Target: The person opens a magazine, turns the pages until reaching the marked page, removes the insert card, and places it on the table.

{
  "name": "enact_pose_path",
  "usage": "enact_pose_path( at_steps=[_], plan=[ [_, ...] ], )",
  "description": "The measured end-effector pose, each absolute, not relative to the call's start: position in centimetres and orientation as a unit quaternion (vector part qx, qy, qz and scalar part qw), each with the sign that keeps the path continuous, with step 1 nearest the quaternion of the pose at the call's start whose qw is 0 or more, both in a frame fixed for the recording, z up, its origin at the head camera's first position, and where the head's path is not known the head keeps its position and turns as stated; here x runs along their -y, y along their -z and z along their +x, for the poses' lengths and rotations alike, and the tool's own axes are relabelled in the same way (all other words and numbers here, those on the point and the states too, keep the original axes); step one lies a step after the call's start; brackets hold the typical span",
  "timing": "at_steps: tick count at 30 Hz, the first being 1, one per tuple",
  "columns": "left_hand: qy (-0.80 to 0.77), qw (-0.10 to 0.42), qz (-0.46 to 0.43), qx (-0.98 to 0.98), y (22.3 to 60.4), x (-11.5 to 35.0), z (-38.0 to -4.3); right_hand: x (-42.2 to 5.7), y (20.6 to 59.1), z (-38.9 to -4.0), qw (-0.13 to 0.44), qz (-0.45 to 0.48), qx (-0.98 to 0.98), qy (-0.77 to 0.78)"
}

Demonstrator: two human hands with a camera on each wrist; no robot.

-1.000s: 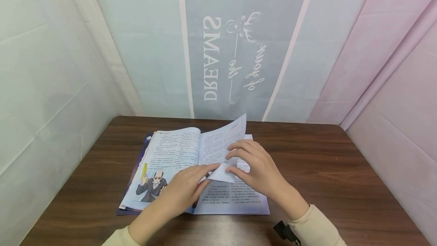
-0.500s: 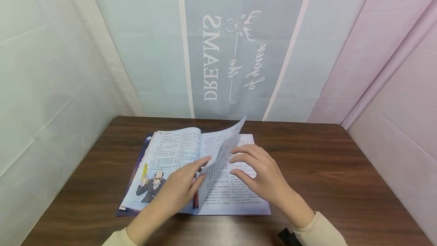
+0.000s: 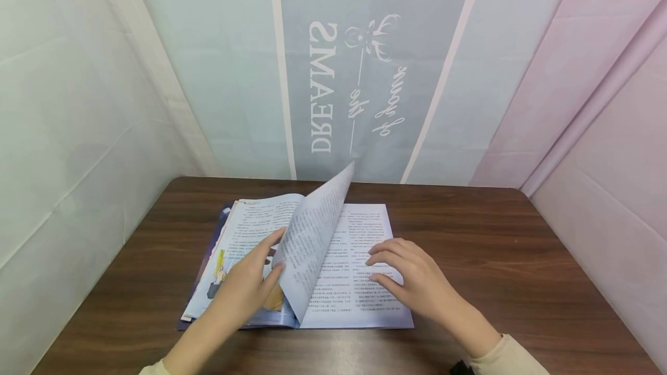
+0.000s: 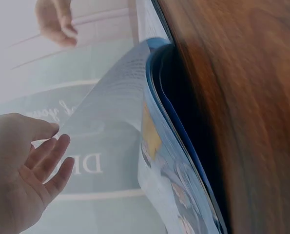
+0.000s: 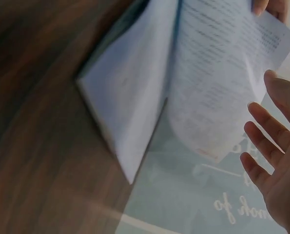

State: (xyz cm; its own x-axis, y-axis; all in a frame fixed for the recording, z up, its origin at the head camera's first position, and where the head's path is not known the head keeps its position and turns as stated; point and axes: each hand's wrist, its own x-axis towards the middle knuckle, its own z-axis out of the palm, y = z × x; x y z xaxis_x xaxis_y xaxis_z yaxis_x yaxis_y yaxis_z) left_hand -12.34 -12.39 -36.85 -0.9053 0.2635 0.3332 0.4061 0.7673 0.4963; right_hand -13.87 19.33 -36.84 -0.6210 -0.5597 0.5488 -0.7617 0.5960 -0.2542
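An open magazine (image 3: 359, 314) lies on the table, with dense columns of print and a cartoon picture on its left side. One printed page (image 3: 312, 236) stands raised from the fold, curving over to the left. My left hand (image 3: 245, 279) pinches that page's near outer edge between thumb and fingers; part of the fingers is hidden behind the paper. Over the right-hand side of the magazine hovers my right hand (image 3: 414, 279), fingers loosely bent and holding nothing. In the right wrist view the right hand (image 5: 283, 151) is apart from the lifted page (image 5: 213, 73).
The magazine rests on a dark brown wooden table (image 3: 484, 247). Behind it hangs a pale curtain (image 3: 239, 74) with mirrored white lettering, and light cloth walls flank both sides. A small black object (image 3: 461, 368) shows beside the right sleeve.
The lifted page has swung from the right side across the fold, carried leftward by my left hand. My right hand has let go of it and drawn back to the right and nearer.
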Motion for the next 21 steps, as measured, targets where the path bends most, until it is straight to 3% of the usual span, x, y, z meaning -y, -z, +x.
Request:
enact_pose_path(
  at_steps=[7, 21],
  plan=[
    [0.288, 0.086, -0.146, 0.942, 37.5, 14.0, -12.2, -20.5, 38.0, -13.6, 0.174, 0.365, 0.891, -0.207],
    [0.262, 0.090, -0.140, 0.951, 39.4, 17.3, -11.4, -22.8, 40.3, -13.2, 0.074, 0.369, 0.908, -0.182]
  ],
)
